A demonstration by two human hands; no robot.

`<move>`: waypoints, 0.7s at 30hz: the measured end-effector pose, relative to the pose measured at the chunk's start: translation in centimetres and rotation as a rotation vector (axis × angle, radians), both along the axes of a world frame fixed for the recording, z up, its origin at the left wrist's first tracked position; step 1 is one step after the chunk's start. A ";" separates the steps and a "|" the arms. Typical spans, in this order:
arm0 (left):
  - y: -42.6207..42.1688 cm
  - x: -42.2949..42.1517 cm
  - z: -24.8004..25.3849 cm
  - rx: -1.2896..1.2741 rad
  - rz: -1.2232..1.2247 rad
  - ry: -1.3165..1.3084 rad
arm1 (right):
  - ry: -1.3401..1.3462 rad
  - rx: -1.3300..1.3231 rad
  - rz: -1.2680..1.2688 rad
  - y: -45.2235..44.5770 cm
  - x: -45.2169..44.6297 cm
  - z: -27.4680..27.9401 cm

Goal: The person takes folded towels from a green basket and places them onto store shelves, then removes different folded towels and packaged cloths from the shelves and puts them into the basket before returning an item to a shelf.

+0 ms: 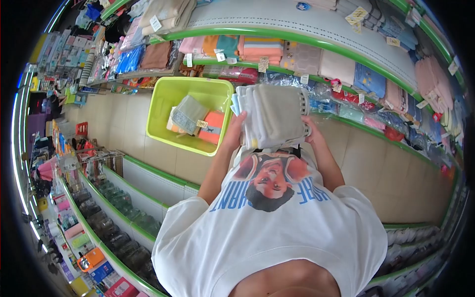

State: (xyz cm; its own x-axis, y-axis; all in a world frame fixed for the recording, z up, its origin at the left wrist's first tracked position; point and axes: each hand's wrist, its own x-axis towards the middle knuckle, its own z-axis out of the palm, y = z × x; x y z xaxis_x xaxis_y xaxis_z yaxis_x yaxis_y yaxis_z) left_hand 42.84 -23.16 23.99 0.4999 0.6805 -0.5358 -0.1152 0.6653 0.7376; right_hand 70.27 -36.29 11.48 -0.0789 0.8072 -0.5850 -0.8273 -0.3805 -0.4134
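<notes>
Between my two hands is a stack of folded towels (279, 114), grey on top with paler ones toward the left side. My left hand (235, 129) grips the stack's left edge, its fingers partly hidden by the towels. On the opposite edge, my right hand (311, 129) is closed around the stack's side. To the left stands a lime-green plastic bin (161, 106). Inside it lie a grey-blue patterned towel (189, 115) and an orange towel (212, 127), with a tag showing between them.
Ahead, green-edged shelves (297, 22) carry folded towels, including a pink-orange pile (261, 48) and a blue one (370, 79). Glass jars (116, 200) fill a lower shelf behind on the left. Tiled floor (121, 116) runs along the aisle.
</notes>
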 end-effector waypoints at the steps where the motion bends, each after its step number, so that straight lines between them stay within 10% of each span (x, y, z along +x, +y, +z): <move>1: -0.3 0.3 -0.4 0.118 -0.034 0.034 | -0.043 0.015 0.009 0.1 -0.1 0.7; 9: -0.3 0.3 -5.8 -0.063 -0.161 -0.010 | -0.222 0.080 0.114 1.0 1.0 3.9; 17: 7.5 -0.1 4.8 0.086 -0.033 0.107 | -0.123 0.155 0.138 9.3 0.1 15.3; 21: 11.6 0.2 14.1 0.106 0.060 -0.317 | 0.312 0.483 0.082 14.9 2.2 16.0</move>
